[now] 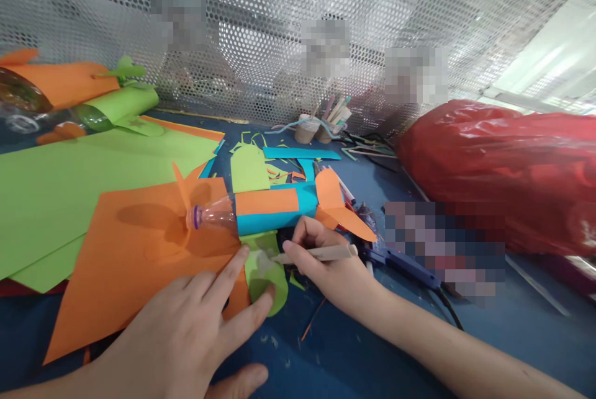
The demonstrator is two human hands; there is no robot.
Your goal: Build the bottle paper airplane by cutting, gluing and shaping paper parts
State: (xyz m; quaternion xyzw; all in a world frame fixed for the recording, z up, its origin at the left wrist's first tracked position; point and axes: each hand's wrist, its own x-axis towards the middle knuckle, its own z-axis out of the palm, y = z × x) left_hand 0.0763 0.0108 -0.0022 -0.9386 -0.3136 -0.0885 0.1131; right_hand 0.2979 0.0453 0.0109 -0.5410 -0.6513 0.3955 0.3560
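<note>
Just beyond the left fingertips, lying sideways on the tabletop (288, 368) and partly over an orange sheet (130, 250), showing a clear bottle (220, 216) with a blue paper wrap (261, 224) and orange tail fins (329, 191). Between the hands, stretching from the wrap towards the wearer: a green paper wing (275, 272). Resting the left hand (195, 318) open and palm down, spreading the fingers and touching the wing along the side nearer that hand. Gripping a pale pen (330, 253) in the right hand (326, 250), pointing its tip at a greyish patch on the wing.

Judging it best to be pressing lightly with the left fingers on both sides of the patch, holding the wing flat without tugging at the join beside the wrap. Probably needing short, low-pressure strokes, moving away from the left fingertips and easing off near the edge, so as not to be creasing the thin-looking paper. Also worth steadying the right hand on the tabletop rather than leaning on the bottle, thus avoiding rolling or denting it.
</note>
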